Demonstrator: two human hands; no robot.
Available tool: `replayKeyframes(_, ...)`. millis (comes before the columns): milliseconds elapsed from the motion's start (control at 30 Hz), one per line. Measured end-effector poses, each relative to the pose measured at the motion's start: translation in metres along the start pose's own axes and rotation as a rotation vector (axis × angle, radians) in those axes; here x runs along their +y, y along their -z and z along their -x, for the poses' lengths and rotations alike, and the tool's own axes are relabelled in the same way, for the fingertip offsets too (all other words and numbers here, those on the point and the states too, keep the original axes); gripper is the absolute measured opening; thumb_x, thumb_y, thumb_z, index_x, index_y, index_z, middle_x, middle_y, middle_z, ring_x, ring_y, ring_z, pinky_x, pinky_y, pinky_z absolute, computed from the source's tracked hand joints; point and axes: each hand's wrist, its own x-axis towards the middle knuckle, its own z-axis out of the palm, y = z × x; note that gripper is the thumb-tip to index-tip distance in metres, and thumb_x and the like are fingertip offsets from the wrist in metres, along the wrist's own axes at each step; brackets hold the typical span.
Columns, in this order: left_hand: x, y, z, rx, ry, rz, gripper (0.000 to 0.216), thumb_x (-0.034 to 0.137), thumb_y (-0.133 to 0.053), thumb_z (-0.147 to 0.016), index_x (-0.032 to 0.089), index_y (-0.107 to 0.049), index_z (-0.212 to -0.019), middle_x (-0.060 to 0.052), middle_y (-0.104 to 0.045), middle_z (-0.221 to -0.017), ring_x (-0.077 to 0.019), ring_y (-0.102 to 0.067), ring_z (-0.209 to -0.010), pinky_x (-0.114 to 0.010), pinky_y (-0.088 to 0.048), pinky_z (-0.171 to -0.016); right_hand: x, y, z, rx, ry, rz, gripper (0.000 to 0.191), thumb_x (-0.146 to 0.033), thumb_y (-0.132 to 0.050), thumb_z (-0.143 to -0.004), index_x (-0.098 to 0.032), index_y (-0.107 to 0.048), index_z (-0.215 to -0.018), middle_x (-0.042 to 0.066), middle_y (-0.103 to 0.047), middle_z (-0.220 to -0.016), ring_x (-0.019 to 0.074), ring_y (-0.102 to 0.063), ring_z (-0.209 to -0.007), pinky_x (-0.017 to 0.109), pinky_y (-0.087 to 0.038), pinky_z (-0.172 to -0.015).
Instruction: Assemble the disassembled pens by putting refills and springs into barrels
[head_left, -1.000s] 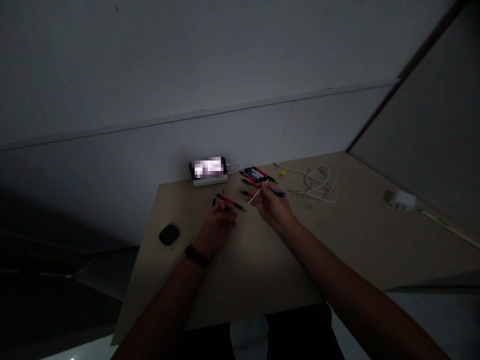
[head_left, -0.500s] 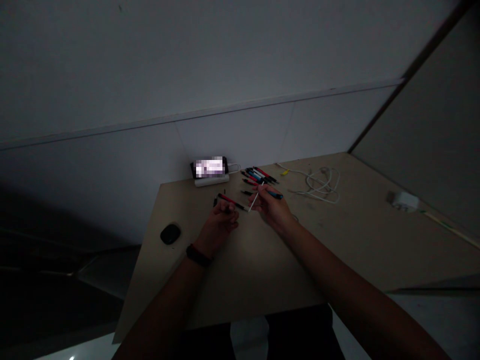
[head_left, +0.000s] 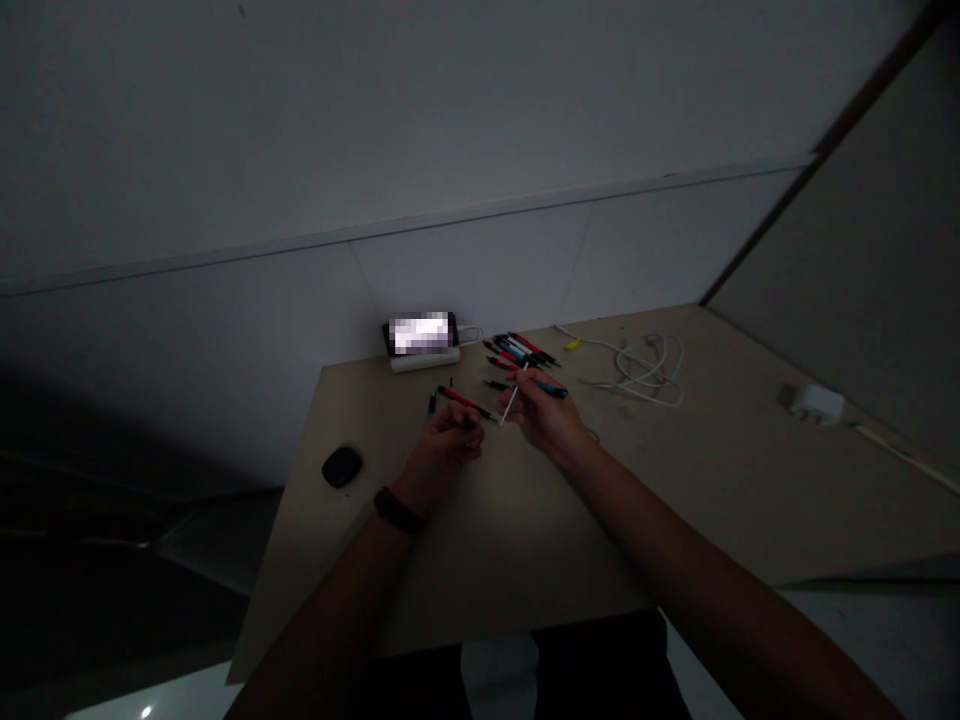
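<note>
In dim light, my right hand [head_left: 546, 418] is closed on a blue pen barrel [head_left: 553, 390] and a thin white refill [head_left: 511, 403] that slants down toward my left hand. My left hand [head_left: 445, 450], with a dark band on the wrist, is curled shut on a small dark piece I cannot make out. A red and black pen [head_left: 463, 402] lies on the beige table [head_left: 465, 540] just beyond my left fingers. A bunch of red, blue and black pens [head_left: 516, 350] lies further back.
A lit phone [head_left: 421, 334] leans on a white power bank at the wall. A small black oval case [head_left: 342, 466] lies left. A coiled white cable [head_left: 637, 370] and a white charger [head_left: 812, 403] are on the right. Partition walls close the back and right.
My right hand has drawn slightly closer to my left, and the white refill now stands steeper. The left hand has barely shifted.
</note>
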Motion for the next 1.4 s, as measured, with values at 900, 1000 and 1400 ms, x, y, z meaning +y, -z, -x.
replayKeyframes(900,0.018,0.020,-0.001,0.084,-0.407,-1.603,0.010,0.013,-0.061,-0.078,0.017,-0.068,-0.082,-0.002,-0.066,-0.070,-0.0164,-0.059,-0.064,-0.028,-0.043,-0.064,0.010,0.001,-0.004,0.072,-0.001,0.198,0.042,-0.057,-0.081,-0.068,-0.021,-0.062,-0.077,-0.009,-0.046,-0.044,0.0063,-0.033,-0.037,0.018,-0.023,-0.034)
replayKeyframes(1000,0.020,0.019,0.001,0.055,-0.348,-1.608,0.008,0.014,-0.058,-0.077,0.018,-0.061,-0.071,0.000,-0.059,-0.063,-0.0145,-0.054,-0.058,-0.028,-0.036,-0.059,0.009,0.000,-0.003,0.063,-0.002,0.217,0.041,-0.057,-0.080,-0.069,-0.020,-0.063,-0.078,-0.009,-0.045,-0.045,0.0057,-0.032,-0.037,0.017,-0.020,-0.035)
replayKeyframes(1400,0.018,0.024,-0.012,0.476,-0.442,-0.670,0.015,0.031,-0.064,-0.082,0.019,-0.063,-0.091,0.003,-0.059,-0.065,-0.0097,-0.050,-0.049,-0.021,-0.040,-0.047,-0.015,0.011,-0.012,0.422,0.251,0.024,0.034,-0.051,-0.076,-0.075,-0.022,-0.058,-0.078,-0.010,-0.045,-0.046,0.0067,-0.034,-0.039,0.017,-0.026,-0.035)
